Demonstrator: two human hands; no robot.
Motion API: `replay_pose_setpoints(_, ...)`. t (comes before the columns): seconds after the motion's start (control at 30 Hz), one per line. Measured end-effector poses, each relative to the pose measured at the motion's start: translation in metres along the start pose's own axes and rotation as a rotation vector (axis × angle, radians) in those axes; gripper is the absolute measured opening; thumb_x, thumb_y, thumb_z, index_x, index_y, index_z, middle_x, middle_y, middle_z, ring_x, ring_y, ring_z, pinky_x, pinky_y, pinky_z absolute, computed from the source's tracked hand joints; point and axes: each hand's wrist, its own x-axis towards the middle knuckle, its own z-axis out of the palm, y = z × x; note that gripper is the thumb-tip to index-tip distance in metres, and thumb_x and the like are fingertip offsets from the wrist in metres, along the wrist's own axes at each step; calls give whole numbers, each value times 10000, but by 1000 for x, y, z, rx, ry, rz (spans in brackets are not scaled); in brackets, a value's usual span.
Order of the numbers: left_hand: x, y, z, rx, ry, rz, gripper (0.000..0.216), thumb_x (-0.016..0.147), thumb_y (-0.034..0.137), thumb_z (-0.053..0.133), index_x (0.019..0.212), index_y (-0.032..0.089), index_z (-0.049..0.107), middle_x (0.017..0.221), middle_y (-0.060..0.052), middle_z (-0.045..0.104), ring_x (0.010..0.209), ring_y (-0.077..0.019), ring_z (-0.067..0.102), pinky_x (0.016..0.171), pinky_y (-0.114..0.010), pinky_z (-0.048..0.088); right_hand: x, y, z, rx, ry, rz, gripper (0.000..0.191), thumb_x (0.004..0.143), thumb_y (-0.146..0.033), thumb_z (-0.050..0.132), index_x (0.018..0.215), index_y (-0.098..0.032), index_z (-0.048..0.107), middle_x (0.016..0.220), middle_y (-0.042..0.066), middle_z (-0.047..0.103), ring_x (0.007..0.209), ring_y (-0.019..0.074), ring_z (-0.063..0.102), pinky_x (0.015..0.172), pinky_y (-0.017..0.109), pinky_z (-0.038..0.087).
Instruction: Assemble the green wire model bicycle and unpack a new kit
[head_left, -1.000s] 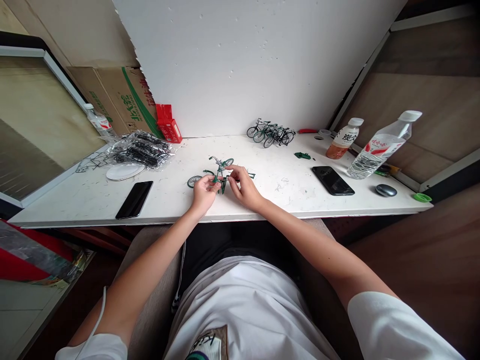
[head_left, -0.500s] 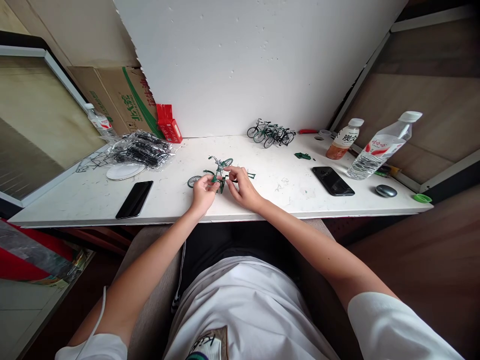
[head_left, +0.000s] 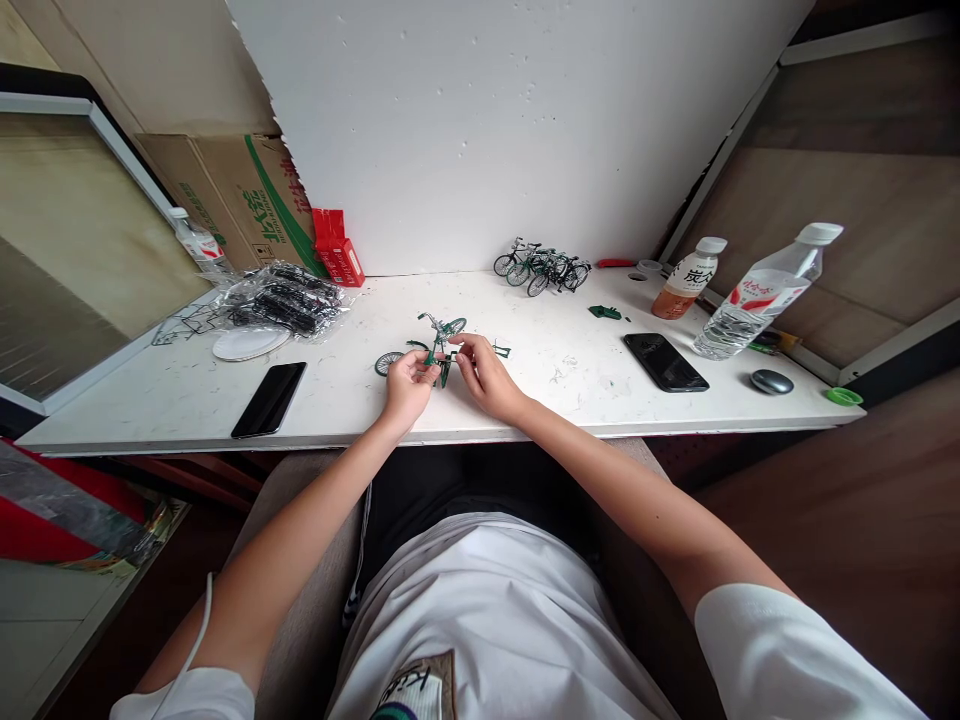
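A small green model bicycle [head_left: 441,340], partly built, stands over the white table [head_left: 525,400] near its front edge. My left hand [head_left: 407,385] pinches its frame from the left. My right hand [head_left: 487,375] is closed in a pinch on the frame's right side, thumb and forefinger touching the model. A loose grey wheel [head_left: 388,362] lies just left of my left hand. A small green part [head_left: 501,351] lies right of my right hand.
Finished model bicycles [head_left: 541,266] stand at the back. Bags of parts [head_left: 281,297] and a white lid [head_left: 250,343] lie at the left. Black phones lie left [head_left: 269,398] and right [head_left: 665,361]. Two bottles [head_left: 761,292] and a green piece [head_left: 604,312] sit at the right.
My right fingers have shifted slightly on the model bicycle's frame. Everything else stays where it was.
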Motion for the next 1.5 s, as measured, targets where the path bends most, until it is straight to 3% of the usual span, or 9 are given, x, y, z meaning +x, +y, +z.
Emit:
replay_pose_setpoints(0.2,0,0,0,-13,18,-11,246,768,278,809,970,171,720,1124,-139,809,821,-185,669,709,-289,518,1,-3,-1,-34,-2,-47,384,1176,-464,380,1474,-249,490,1115,118,605,1082,302,563,1008,495,525)
replay_pose_setpoints(0.43,0,-2,-1,-10,6,-11,289,798,319,838,1025,165,747,1128,-140,807,848,-192,689,713,-281,528,1,-4,0,-28,10,-25,386,1175,-471,378,1470,-251,495,1094,111,597,1072,303,555,993,499,527)
replay_pose_setpoints(0.63,2,-3,0,-39,24,-32,323,827,341,850,1080,157,768,1093,-141,802,850,-203,699,646,-257,501,0,1,2,-23,101,46,381,1169,-464,407,1462,-238,497,1092,108,584,1070,297,562,980,488,531)
replay_pose_setpoints(0.77,2,-2,-1,-55,40,-1,336,857,350,826,1125,159,757,1186,-149,799,838,-176,689,715,-269,535,2,5,-2,-113,133,83,334,1160,-419,413,1406,-233,539,1081,114,608,1057,312,561,990,508,507)
replay_pose_setpoints(1.1,0,-3,2,-29,21,32,378,843,301,812,1186,163,733,1291,-164,766,982,-204,717,818,-299,566,6,31,-25,-356,-17,261,186,942,-150,701,1109,-228,677,967,99,767,1090,369,543,900,486,471)
replay_pose_setpoints(1.3,1,-7,3,29,32,31,356,838,257,786,1174,161,718,1200,-143,776,934,-196,709,789,-305,574,6,21,-24,-460,-136,352,95,995,-204,668,1012,-196,760,1009,116,784,1164,364,551,943,453,446)
replay_pose_setpoints(1.4,0,-6,3,32,26,24,359,831,264,795,1164,156,716,1154,-132,770,907,-187,701,780,-304,574,7,19,-23,-494,-139,375,161,1000,-248,671,1091,-185,789,1090,140,771,1225,385,524,996,478,443)
replay_pose_setpoints(1.5,-1,-4,2,35,20,22,350,820,267,799,1145,159,725,1141,-122,764,888,-177,692,755,-288,565,10,22,-30,-518,-127,364,290,998,-165,603,1224,-175,785,1208,174,739,1294,406,487,1019,512,451)
